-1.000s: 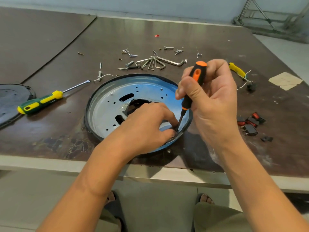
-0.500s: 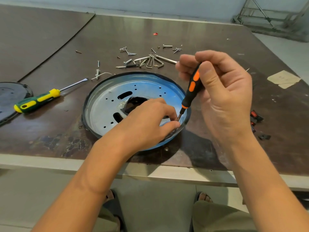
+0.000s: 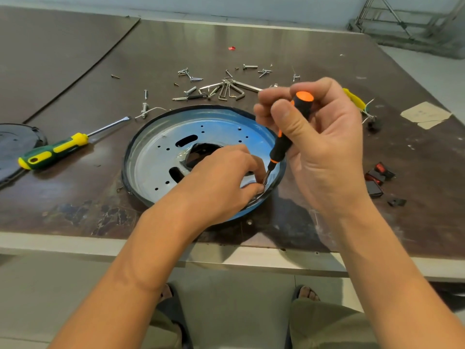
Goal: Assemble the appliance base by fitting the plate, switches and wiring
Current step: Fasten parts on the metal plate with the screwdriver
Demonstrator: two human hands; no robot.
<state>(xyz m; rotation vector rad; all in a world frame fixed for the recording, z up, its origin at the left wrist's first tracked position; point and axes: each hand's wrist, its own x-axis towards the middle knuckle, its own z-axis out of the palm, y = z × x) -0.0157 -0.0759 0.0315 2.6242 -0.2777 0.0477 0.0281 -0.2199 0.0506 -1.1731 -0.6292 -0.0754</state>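
Screwdriving at the plate [image 3: 151, 159] rim
Right hand [image 3: 324, 152] grips the screwdriver [image 3: 285, 142]; left hand [image 3: 221, 185] pinches its tip; it should stand upright, pressed steadily.

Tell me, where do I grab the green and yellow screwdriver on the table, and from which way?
Grab the green and yellow screwdriver by its fat handle, from above, fingers across it. It lies flat on the table, handle at the near left, thin blade pointing away to the right. Nothing covers the handle.
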